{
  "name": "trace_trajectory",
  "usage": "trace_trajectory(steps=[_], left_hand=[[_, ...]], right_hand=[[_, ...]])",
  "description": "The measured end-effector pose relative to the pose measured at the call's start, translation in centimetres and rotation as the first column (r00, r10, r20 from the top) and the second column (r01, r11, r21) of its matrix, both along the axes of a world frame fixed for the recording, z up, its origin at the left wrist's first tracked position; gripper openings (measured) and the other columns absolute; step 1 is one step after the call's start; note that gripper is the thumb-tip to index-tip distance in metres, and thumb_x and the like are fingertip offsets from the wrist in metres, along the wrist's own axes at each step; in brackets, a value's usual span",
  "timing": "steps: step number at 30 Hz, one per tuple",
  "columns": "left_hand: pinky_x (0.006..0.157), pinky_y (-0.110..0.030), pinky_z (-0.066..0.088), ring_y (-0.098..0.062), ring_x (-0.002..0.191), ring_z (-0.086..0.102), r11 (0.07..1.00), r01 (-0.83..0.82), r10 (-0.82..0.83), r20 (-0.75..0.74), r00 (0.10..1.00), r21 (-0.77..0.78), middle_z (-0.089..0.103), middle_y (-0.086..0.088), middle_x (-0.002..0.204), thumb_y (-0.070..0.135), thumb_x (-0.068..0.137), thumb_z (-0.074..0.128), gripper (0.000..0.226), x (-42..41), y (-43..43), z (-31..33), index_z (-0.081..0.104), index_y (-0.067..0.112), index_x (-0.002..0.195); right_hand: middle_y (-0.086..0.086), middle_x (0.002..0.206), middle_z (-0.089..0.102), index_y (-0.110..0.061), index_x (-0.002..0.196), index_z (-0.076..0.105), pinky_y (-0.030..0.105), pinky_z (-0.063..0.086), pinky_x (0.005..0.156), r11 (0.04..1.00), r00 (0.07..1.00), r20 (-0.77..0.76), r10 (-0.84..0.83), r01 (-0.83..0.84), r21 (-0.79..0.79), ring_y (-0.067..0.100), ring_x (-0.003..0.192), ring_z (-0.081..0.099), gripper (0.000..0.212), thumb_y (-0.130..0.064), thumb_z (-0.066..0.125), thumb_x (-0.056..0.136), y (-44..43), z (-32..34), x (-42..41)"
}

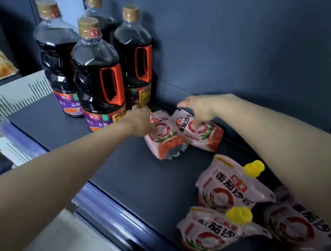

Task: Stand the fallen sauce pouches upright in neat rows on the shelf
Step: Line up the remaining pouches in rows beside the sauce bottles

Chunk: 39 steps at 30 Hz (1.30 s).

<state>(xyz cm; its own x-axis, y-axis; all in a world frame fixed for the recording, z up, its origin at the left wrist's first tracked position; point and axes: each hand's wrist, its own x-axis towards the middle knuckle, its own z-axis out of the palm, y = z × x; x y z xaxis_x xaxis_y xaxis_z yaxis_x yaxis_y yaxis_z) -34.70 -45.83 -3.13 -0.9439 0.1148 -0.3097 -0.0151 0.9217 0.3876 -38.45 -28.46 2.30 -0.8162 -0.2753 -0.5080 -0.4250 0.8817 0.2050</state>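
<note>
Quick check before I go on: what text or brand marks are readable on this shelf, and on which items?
"海天" on the neck seal of the front soy sauce bottle.
"海天一品鲜" on that bottle's purple label.
"海天" and "番茄沙司" on the upright sauce pouch with the yellow cap.
"番茄沙司" on the fallen pouch under the right hand.
Smaller print on the pouches and the other bottles: too blurred to read.

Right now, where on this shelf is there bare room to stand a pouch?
Bare shelf runs between the bottles and the upright pouches, in front of two fallen pouches. The right end is crowded.
</note>
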Motion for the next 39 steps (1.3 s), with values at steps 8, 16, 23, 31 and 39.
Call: trace_trajectory(steps=[8, 16, 23, 31, 39], left_hand=[[0.101, -0.043, 0.041, -0.032, 0.119, 0.048, 0.996, 0.009, -0.017, 0.089, 0.996, 0.089, 0.053, -0.014, 0.127, 0.048, 0.074, 0.069, 0.071, -2.2, -0.1, -0.8, 0.047, 0.001, 0.123], [0.095, -0.039, 0.046, -0.033, 0.116, 0.05, 0.996, -0.051, 0.045, 0.094, 0.995, 0.07, 0.056, -0.016, 0.124, 0.049, 0.07, 0.072, 0.071, -3.3, 0.6, -1.2, 0.052, -0.001, 0.116], [0.068, -0.027, 0.051, -0.023, 0.091, 0.062, 0.907, -0.297, 0.253, 0.178, 0.951, 0.299, 0.063, -0.012, 0.105, 0.023, 0.069, 0.079, 0.054, -3.4, 1.4, -0.7, 0.055, -0.002, 0.111], [0.048, -0.018, 0.044, -0.013, 0.059, 0.053, 0.745, -0.214, 0.196, 0.099, 0.976, 0.632, 0.06, -0.006, 0.079, 0.002, 0.077, 0.066, 0.031, -2.2, 4.1, 2.1, 0.064, -0.002, 0.108], [0.056, -0.019, 0.047, -0.008, 0.053, 0.053, 0.682, 0.158, -0.042, -0.177, 0.983, 0.714, 0.061, -0.003, 0.062, -0.003, 0.073, 0.071, 0.025, 1.7, 8.7, 5.3, 0.061, 0.016, 0.06]], right_hand=[[0.002, 0.16, 0.009, -0.02, 0.152, 0.013, 0.04, 0.027, 0.117, 0.969, 0.98, 0.123, 0.154, -0.174, 0.175, 0.024, 0.147, 0.016, 0.099, -0.039, 0.073, 0.077, -1.4, -3.3, -3.5], [0.003, 0.153, 0.021, -0.02, 0.15, 0.024, 0.042, 0.035, 0.112, 0.957, 0.972, 0.153, 0.18, -0.209, 0.202, 0.027, 0.14, 0.03, 0.094, -0.043, 0.076, 0.074, -2.1, -3.7, -4.3], [0.011, 0.123, 0.055, -0.008, 0.116, 0.063, 0.03, 0.05, 0.08, 0.98, 0.986, 0.007, 0.166, -0.165, 0.108, 0.029, 0.105, 0.06, 0.048, -0.032, 0.075, 0.076, -1.8, -3.3, -2.5], [0.009, 0.081, 0.061, -0.008, 0.097, 0.067, 0.022, 0.036, 0.05, 0.99, 0.988, -0.133, 0.072, -0.055, 0.133, 0.028, 0.073, 0.056, 0.02, -0.016, 0.067, 0.079, 1.6, 1.0, -0.2], [-0.002, 0.025, 0.049, -0.012, 0.054, 0.05, 0.023, 0.044, 0.05, 0.974, 0.942, -0.253, -0.221, 0.228, 0.001, 0.022, 0.052, 0.058, 0.025, -0.007, 0.057, 0.078, 8.7, 5.8, 3.3]])
